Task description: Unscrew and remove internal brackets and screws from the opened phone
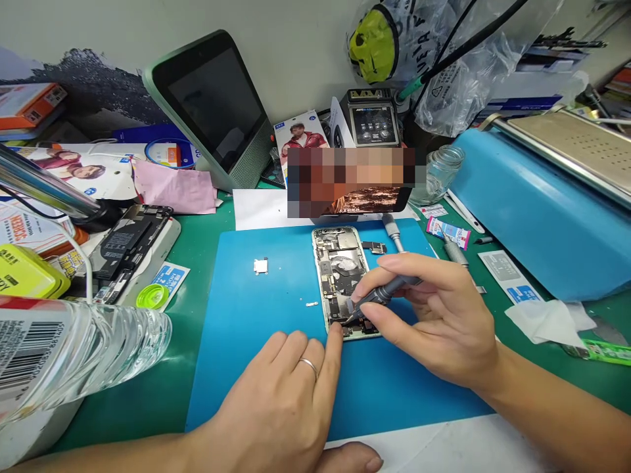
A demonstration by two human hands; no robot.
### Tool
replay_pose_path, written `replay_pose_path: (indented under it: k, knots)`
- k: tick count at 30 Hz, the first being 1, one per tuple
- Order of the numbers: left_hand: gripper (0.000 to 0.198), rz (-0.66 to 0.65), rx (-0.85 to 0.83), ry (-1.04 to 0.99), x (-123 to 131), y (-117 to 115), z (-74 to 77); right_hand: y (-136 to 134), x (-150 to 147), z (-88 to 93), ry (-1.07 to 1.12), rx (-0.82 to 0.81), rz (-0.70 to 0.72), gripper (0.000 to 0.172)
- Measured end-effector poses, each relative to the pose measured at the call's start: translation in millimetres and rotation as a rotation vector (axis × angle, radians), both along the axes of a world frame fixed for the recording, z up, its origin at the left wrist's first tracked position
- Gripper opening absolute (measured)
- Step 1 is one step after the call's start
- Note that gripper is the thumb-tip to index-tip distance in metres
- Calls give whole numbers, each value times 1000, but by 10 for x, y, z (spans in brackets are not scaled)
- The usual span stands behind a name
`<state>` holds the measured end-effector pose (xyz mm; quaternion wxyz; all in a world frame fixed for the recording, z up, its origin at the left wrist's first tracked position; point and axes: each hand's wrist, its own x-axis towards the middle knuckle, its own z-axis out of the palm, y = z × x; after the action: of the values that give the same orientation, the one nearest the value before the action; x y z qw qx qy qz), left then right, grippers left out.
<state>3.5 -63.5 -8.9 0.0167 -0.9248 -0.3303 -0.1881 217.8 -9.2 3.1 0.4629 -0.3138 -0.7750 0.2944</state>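
An opened phone point(339, 263) with its inner boards exposed lies on a blue work mat point(256, 368). My right hand point(434, 322) pinches a dark screwdriver point(382, 297), whose tip touches the phone's near end. My left hand point(290, 387), wearing a ring, lies flat on the mat with a fingertip pressed against the phone's near left corner. A small metal bracket point(261, 265) and a tiny metal strip point(311, 304) rest loose on the mat left of the phone.
A clear plastic bottle point(73, 355) lies at the near left. Another dismantled phone point(131, 246) sits at left, a tilted tablet point(217, 105) behind. A blue machine point(532, 217) fills the right side. A glass jar point(441, 172), a crumpled tissue point(549, 318) and spare tools lie around.
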Motion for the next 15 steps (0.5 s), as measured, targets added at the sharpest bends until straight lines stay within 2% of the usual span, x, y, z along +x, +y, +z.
replay_pose_path:
  k: [15]
  knots:
    - [78, -3, -36, 2, -11, -3, 18, 17, 0, -20, 2, -14, -19, 64]
